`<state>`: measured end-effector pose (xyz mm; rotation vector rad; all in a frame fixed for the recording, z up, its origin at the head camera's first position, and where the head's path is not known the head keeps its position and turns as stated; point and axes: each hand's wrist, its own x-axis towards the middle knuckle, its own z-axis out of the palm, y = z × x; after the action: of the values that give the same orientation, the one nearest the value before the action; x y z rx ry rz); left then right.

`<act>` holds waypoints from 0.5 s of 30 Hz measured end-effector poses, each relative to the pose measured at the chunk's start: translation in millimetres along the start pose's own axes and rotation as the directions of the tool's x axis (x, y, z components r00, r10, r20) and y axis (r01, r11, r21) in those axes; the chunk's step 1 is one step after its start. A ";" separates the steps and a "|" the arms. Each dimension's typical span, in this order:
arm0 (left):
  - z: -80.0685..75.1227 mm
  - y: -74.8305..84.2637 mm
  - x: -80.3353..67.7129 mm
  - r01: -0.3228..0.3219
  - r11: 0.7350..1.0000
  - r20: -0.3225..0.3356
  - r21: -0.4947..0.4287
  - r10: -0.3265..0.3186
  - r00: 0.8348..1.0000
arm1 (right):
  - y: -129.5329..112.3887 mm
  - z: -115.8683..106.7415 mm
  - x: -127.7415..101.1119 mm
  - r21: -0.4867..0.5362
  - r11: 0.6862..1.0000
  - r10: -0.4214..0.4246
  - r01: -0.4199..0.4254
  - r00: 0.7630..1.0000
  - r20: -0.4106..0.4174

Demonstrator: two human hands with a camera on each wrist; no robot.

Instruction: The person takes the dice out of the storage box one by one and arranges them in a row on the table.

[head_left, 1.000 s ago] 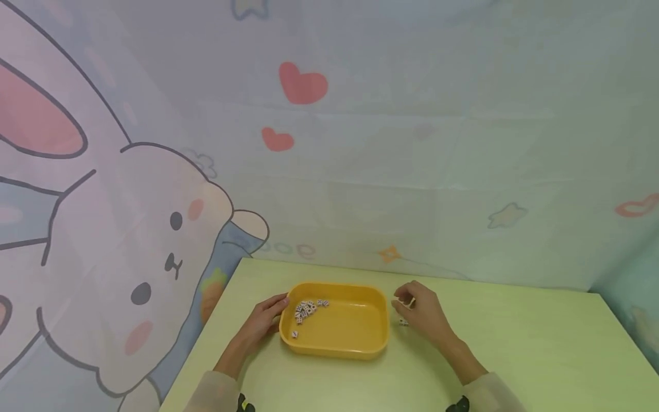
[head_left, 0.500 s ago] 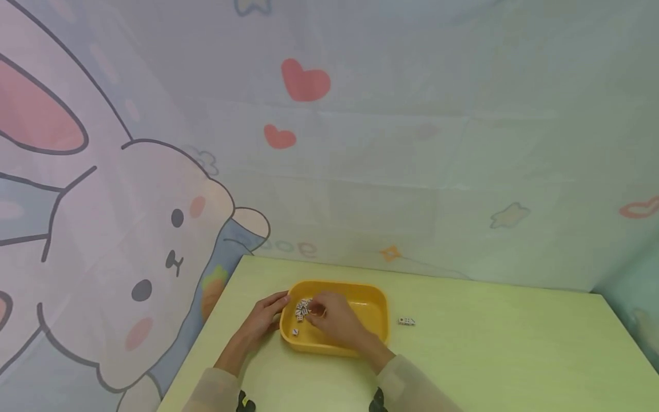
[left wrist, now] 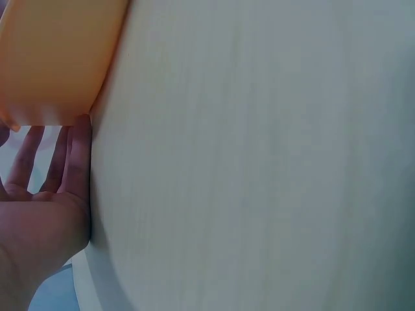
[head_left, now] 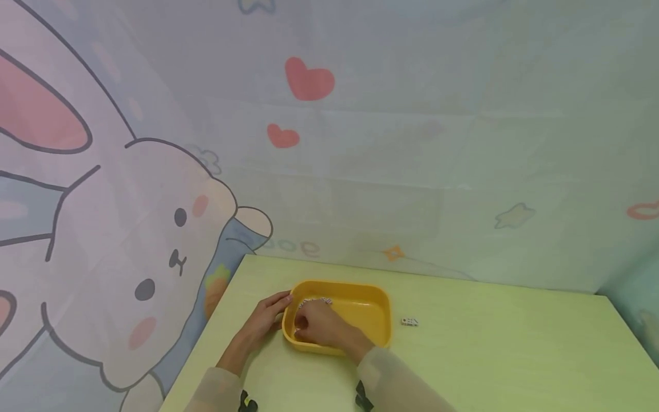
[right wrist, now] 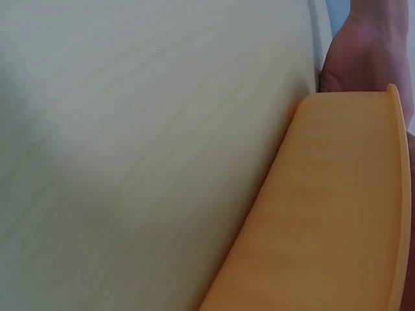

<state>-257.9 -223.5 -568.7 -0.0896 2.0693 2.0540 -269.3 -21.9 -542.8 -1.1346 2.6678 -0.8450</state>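
A yellow tray (head_left: 360, 292) stands on the table with several small white dice (head_left: 323, 300) in its left part. My left hand (head_left: 262, 320) rests at the tray's left end. In the left wrist view its fairly straight fingers (left wrist: 78, 155) touch the outside of the end wall. My right hand (head_left: 321, 323) reaches into the tray, its thumb and finger pinching a single die (head_left: 296, 330) near the front left corner; the die is mostly hidden. That hand also covers part of the other dice. To the right of the tray lies a short row of dice (head_left: 409, 322) set side by side.
The light green table (head_left: 489, 343) reaches back to a wall cloth (head_left: 401, 149) printed with a rabbit and hearts. Both wrist views show mainly tabletop and the tray's outer wall (right wrist: 324, 214).
My right hand has gone from the dice row on the table into the tray, passed over the pile, then moved down to the lone die. The left hand has stayed at the tray.
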 end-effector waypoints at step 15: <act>-1.3 -2.2 0.4 -0.008 1.000 0.006 -0.003 0.008 1.000 | 3.4 -2.2 1.2 0.066 0.998 -0.009 0.006 0.999 0.047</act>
<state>-258.0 -224.8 -571.0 -0.0757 2.0661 2.0599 -272.9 -19.9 -542.7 -1.1352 2.5800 -0.8890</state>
